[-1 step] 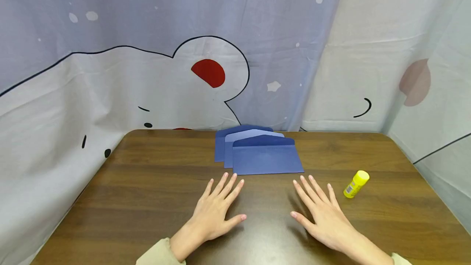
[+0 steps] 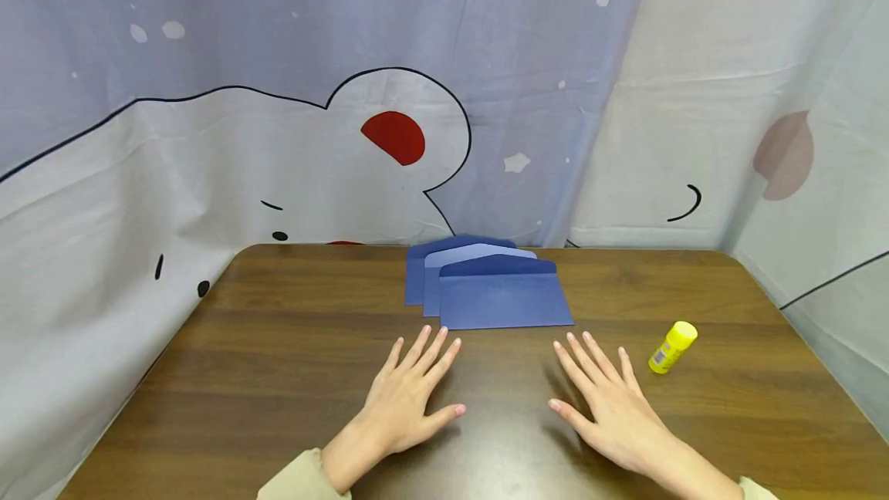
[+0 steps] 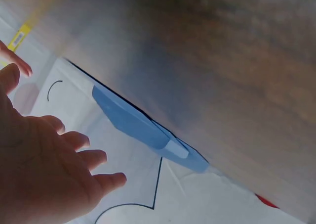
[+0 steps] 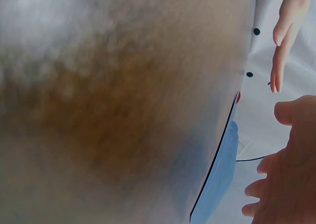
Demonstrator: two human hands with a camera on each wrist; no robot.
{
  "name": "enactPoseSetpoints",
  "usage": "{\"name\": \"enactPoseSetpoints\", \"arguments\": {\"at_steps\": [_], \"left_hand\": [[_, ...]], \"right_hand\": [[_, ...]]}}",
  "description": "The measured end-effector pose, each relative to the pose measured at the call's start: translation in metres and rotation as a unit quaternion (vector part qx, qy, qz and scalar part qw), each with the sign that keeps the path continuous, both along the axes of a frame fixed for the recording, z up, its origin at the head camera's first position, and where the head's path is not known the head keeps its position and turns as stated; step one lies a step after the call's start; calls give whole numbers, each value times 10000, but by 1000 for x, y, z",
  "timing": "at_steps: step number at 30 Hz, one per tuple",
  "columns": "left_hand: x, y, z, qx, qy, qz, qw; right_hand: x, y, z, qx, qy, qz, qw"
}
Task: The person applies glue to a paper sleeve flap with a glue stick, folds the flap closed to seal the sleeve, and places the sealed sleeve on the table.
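No displacement was noted against the preceding head frame: the hands, envelopes and glue stick matched their earlier places, which suggested that handling had not begun. Landmark: the front dark-blue envelope [image 2: 507, 301], flap raised, lying foremost of three. Behind it and stepped leftward lay the middle envelope [image 2: 431, 284] with a paler flap, then the rear envelope [image 2: 414, 276], whose flap reached the tabletop's [image 2: 278, 361] far edge. The left hand [image 2: 403, 403] was spread, palm down, fingertips just short of the landmark's near-left corner; the right hand [image 2: 614, 411] was likewise spread, nearer the wearer and off its near-right corner. Both appeared raised over the wood, holding nothing. The yellow glue stick [image 2: 672, 348] stood or lay right of the landmark; which, I could not tell. Bare wood extended left of the landmark and nearward between the hands; rearward room looked tight.
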State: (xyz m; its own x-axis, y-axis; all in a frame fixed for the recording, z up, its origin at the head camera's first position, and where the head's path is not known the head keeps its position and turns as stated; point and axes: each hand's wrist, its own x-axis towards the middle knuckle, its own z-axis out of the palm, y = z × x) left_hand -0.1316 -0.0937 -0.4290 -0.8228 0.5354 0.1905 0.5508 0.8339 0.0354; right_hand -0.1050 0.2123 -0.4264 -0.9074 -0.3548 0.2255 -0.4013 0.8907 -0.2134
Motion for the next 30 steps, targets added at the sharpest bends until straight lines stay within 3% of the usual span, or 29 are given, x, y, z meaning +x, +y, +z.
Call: {"name": "enactPoseSetpoints", "arguments": {"at_steps": [11,18,22,30], "left_hand": [[1,0,7,193,-89,60,9998],[1,2,9,206,-101,204,9995],[1,4,11,432,-104,357,9984],[-3,17,20,899,210,569,9941]], "right_hand": [[0,1,1,-9,26,21,10000],[1,1,5,-86,-1,-12,10000],[-2,2,10,-252,21,-21,9997],[-15,5,21,-518,787,24,9955]]}}
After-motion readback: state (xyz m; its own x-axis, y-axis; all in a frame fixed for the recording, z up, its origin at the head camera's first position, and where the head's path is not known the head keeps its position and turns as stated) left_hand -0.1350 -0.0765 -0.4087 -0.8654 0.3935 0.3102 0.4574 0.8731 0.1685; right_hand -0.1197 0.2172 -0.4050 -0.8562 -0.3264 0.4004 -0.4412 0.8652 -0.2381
